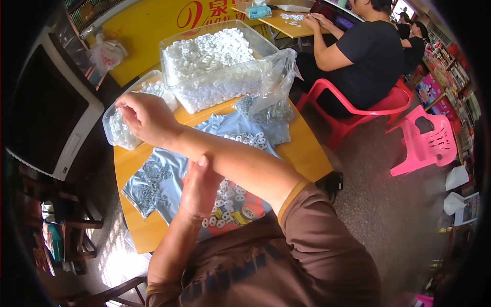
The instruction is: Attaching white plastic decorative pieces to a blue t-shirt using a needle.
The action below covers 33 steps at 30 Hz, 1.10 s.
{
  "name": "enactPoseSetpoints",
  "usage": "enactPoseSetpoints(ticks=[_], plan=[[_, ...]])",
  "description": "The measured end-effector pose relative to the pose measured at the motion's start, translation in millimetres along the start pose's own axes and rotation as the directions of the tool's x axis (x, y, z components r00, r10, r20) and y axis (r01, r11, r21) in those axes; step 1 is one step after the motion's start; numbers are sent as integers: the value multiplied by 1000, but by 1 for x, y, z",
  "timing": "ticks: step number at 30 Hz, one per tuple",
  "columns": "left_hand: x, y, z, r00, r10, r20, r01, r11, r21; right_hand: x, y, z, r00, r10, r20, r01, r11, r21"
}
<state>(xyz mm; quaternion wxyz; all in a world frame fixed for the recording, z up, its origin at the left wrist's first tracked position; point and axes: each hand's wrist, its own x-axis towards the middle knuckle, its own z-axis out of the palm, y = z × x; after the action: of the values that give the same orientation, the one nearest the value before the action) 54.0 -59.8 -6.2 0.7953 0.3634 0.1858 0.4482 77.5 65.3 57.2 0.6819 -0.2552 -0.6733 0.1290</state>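
My right hand point(146, 116) reaches across to the left with its fingers curled in, above a small clear plastic tub point(107, 134) of white plastic pieces. Whatever those fingers hold, if anything, cannot be made out. Beneath the right forearm is my left hand point(200, 188), its thumb against that forearm and its other fingers hidden. A light blue T-shirt point(174, 162) lies spread over the table. Small white two-holed pieces point(225, 209) are scattered on its print, and more point(250, 139) lie beyond my right forearm. Thin grey metal bits point(148, 181) are heaped on its left sleeve.
A large clear bin point(176, 82) full of white pieces stands at the table's back. Beside it lies a plastic bag point(271, 107) with grey metal bits. A person in black point(371, 61) sits on a red chair point(353, 107); a pink chair point(429, 138) stands right of it.
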Motion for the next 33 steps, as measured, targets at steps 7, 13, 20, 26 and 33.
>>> enactPoseSetpoints(ticks=[7, 13, 20, 26, 33], plan=[[-29, 7, -12, 990, -135, -47, 143, 940, 311, -29, 6, -17, 992, -70, 101, 77, 995, -67], [-63, 30, -32, 934, 130, -334, -13, 943, 332, -61, -35, -41, 922, 191, 337, -211, 977, 24], [-91, 44, -15, 916, 302, -265, -218, 928, 302, -91, -88, -68, 750, 315, 582, -447, 889, 95], [-114, 31, -15, 917, 337, -215, -277, 923, 267, -112, -112, -64, 724, 376, 578, -524, 845, 106], [-146, 38, -19, 904, 354, -238, -290, 919, 268, -119, -139, -56, 688, 394, 610, -587, 796, 147]])
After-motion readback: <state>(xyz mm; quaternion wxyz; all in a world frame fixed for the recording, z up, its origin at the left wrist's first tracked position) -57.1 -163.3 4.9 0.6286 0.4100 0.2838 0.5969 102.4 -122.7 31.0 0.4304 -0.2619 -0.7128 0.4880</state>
